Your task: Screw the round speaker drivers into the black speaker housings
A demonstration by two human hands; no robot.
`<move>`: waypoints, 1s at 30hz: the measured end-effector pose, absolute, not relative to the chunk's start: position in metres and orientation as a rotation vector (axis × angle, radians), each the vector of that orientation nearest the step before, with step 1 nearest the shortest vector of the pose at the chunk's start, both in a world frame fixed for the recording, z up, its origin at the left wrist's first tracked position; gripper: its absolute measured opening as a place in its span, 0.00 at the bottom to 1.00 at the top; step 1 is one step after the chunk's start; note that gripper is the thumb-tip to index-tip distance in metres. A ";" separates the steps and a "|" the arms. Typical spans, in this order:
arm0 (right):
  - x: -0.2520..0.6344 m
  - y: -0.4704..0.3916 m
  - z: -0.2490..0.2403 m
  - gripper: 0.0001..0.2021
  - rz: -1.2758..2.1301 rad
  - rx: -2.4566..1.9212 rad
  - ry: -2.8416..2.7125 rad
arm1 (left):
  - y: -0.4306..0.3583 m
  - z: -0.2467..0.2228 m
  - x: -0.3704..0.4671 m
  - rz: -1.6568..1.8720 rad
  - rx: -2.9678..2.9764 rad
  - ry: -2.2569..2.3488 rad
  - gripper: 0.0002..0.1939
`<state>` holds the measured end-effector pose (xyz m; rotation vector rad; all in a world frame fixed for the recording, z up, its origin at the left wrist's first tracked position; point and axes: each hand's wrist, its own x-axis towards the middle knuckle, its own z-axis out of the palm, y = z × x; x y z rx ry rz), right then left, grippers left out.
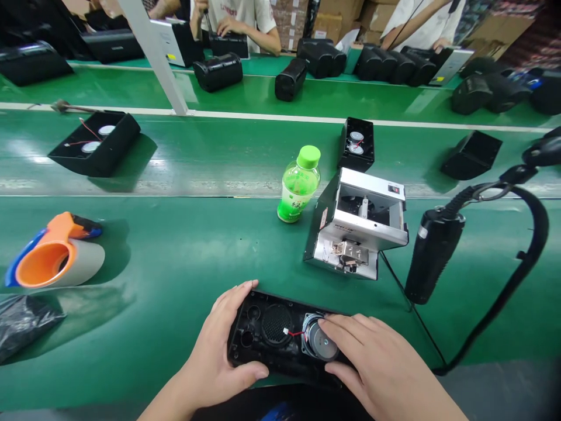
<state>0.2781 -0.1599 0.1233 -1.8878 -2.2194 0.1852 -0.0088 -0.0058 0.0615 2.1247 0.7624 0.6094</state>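
A black speaker housing [263, 356] lies at the bench's near edge, its inner side up. My left hand [221, 348] grips its left end, thumb on the near edge and fingers on the far one. In the housing's right half sits a round metal speaker driver [322, 342] with a short red wire and a white plug [286, 331]. My right hand [368, 356] closes its fingers and thumb around the driver's right side. Left of the driver is a round mesh grille [276, 324] with no driver over it.
A silver screw feeder [368, 225] stands ahead, beside a green-capped bottle [299, 184]. A black electric screwdriver [433, 254] hangs at right. A tape dispenser [65, 257] and black plastic bag [26, 324] lie left. Speaker housings [99, 146] rest on the belt; people work beyond.
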 end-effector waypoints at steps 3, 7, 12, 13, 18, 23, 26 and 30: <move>0.277 -0.159 0.125 0.19 0.203 -1.889 -2.185 | -0.006 0.061 -0.009 0.606 2.125 0.760 0.53; 0.276 -0.158 0.126 0.17 0.236 -1.880 -2.149 | -0.006 0.059 -0.009 0.609 2.136 0.764 0.53; 0.276 -0.154 0.127 0.21 0.180 -1.827 -2.164 | -0.005 0.059 -0.010 0.610 2.160 0.772 0.53; 0.276 -0.154 0.127 0.22 0.172 -1.820 -2.164 | -0.005 0.060 -0.010 0.606 2.163 0.776 0.53; 0.275 -0.154 0.121 0.24 0.155 -1.828 -2.169 | -0.006 0.060 -0.012 0.614 2.167 0.772 0.52; 0.270 -0.152 0.125 0.26 0.146 -1.833 -2.140 | -0.005 0.057 -0.012 0.603 2.172 0.786 0.53; 0.274 -0.154 0.134 0.23 0.112 -1.795 -2.081 | -0.005 0.052 -0.014 0.628 2.153 0.799 0.55; 0.295 -0.163 0.137 0.13 -0.212 -1.722 -1.742 | -0.004 0.047 -0.021 0.684 2.050 0.843 0.55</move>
